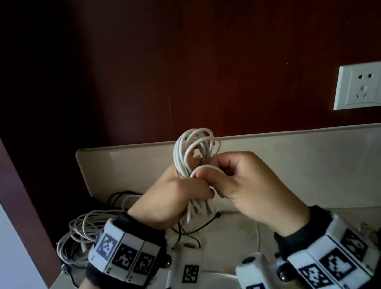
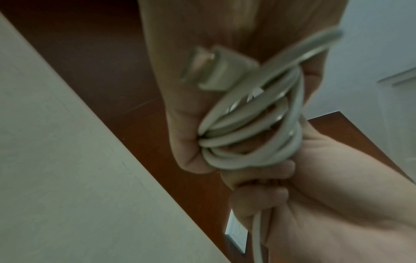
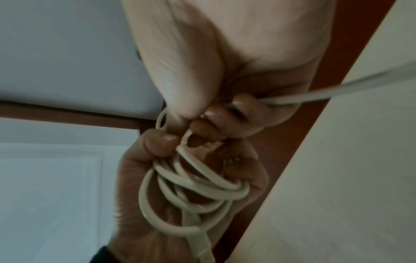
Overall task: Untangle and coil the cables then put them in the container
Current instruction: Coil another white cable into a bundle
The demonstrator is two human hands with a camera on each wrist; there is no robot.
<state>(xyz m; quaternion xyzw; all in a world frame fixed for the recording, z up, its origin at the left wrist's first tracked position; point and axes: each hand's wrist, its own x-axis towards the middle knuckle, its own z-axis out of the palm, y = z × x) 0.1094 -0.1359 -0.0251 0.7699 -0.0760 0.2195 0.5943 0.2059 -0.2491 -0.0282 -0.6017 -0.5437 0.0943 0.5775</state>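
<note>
1. Head view: the bench point(image 1: 292, 163) is pale and smooth with a raised back lip against a dark red-brown wall; its left end stops short beside a pale panel, and bare surface lies between the wrists.
2. Off the bench's left edge a loose bundle point(image 1: 79, 234) of pale cables hangs in a tangle; black wires point(image 1: 118, 199) lie behind the left wrist.
3. Left hand point(image 1: 167, 197) is clamped round the coil point(image 1: 196, 150), a round white cable in several loops, raised above the bench's left part.
4. Right hand point(image 1: 252, 185) pinches one loop of it; a flat plug point(image 2: 207, 67) sticks out.
5. On the wall at right sits a white socket point(image 1: 361, 85).
</note>
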